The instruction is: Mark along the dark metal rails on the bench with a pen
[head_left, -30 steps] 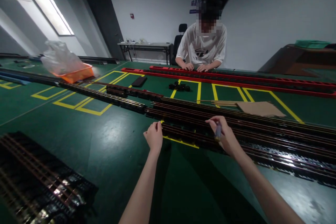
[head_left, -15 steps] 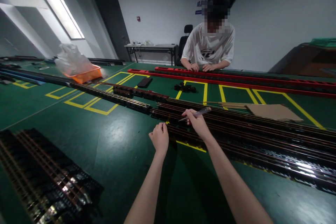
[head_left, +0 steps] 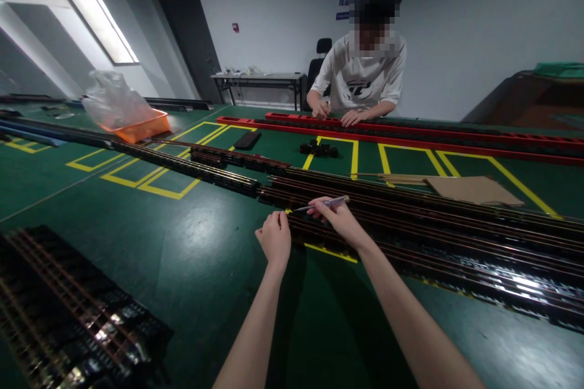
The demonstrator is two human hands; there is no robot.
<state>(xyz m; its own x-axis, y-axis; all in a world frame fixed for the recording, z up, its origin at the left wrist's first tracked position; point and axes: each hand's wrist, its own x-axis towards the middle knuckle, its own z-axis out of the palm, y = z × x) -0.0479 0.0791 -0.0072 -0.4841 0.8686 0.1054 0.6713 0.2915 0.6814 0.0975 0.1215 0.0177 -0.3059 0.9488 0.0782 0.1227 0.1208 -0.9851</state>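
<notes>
My right hand (head_left: 331, 213) is closed around a screwdriver (head_left: 337, 201) with a pale, see-through handle and a thin dark shaft. Its tip points left, close to a small yellow spot (head_left: 288, 211) beside my left fingers. My left hand (head_left: 275, 234) is curled, its fingertips at the left end of a long black rail (head_left: 319, 232) with copper-coloured lines. What those fingers hold is hidden behind the hand. More such rails (head_left: 438, 237) lie side by side under and beyond my right hand, running off to the right.
Black rails (head_left: 86, 298) lie at front left on the green table (head_left: 205, 267). An orange bin (head_left: 143, 128) holds a plastic bag. Brown cardboard (head_left: 474, 190), a small black assembly (head_left: 318, 149) and red rails (head_left: 410, 138) lie farther back, where a co-worker (head_left: 365, 79) works.
My right hand has lowered the screwdriver, bringing its tip left toward my left fingers. My left hand stays nearly in place. The co-worker's hands have moved apart, and the view has shifted slightly.
</notes>
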